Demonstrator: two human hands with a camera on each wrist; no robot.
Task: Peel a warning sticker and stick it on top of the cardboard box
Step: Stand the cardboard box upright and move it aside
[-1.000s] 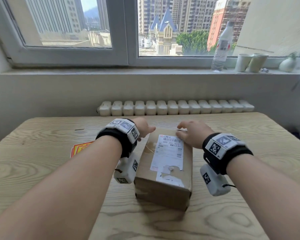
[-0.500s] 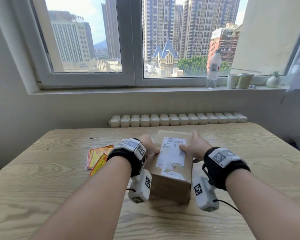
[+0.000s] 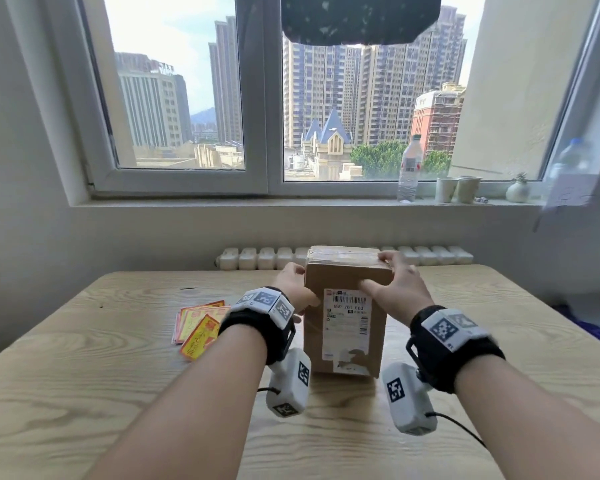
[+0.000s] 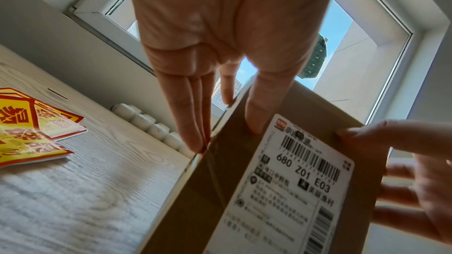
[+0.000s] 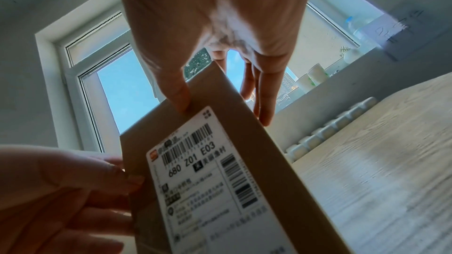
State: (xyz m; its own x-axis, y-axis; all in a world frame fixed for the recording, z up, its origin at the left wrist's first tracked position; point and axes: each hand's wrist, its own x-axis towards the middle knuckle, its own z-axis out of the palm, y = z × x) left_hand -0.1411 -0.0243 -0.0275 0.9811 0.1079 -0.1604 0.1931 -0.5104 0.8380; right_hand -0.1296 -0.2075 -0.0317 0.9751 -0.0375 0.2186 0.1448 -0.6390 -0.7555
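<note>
Head view shows the cardboard box (image 3: 343, 306) standing on end on the wooden table (image 3: 84, 375), its shipping label (image 3: 347, 327) facing the person and its taped end uppermost. The left hand (image 3: 293, 287) clasps the left side near the top, thumb on the front face, fingers straight along the side; the left wrist view confirms the thumb pressing just above the label. The right hand (image 3: 395, 289) does the same on the right, thumb on the front, fingers wrapped over the upper corner. Both hands hold the box between them; neither holds a sticker.

The warning stickers (image 3: 198, 327), a loose fan of yellow-and-red sheets, lie on the table just left of the left wrist, untouched.

Judging by its crisp edges, the box is stiff, and probably light; gripping opposite sides near the top suits it, though standing tall it could tip. The stickers look thin and floppy, glossy on their backing, so a corner picked up with a fingernail is likely the best place to start peeling
</note>
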